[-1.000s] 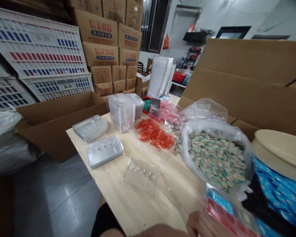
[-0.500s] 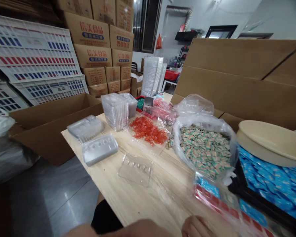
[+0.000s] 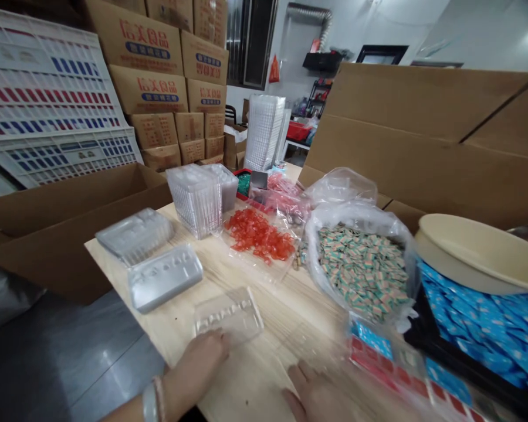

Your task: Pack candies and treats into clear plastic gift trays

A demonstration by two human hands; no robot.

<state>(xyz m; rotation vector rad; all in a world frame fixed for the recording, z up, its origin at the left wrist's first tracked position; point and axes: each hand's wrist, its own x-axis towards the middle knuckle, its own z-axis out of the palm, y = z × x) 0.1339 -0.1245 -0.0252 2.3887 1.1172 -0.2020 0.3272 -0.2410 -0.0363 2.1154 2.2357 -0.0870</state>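
My left hand [image 3: 205,358] reaches to the near edge of a clear plastic tray [image 3: 231,319] with a row of moulded hollows, its fingers closed on that edge. A bracelet is on the left wrist. My right hand [image 3: 319,390], somewhat blurred, is low over the table with thumb and fingers apart, and nothing shows in it. Just beyond it is a faint sheet of clear plastic [image 3: 308,346]. To its right lie clear packs with red squares and blue packets [image 3: 374,343]. Another moulded tray stack [image 3: 165,278] sits left of the held tray.
Orange-red wrapped pieces [image 3: 259,234] lie on plastic mid-table. A lined basin of small green-and-beige packets [image 3: 363,266] stands right, beside a cream basin [image 3: 479,252] above blue packets [image 3: 479,328]. Stacked clear trays [image 3: 196,202] stand at the back left, near an open carton [image 3: 70,228].
Both hands have come up from the lower edge onto the table. My left hand has taken hold of the clear tray, which has turned. The whole view has shifted slightly.
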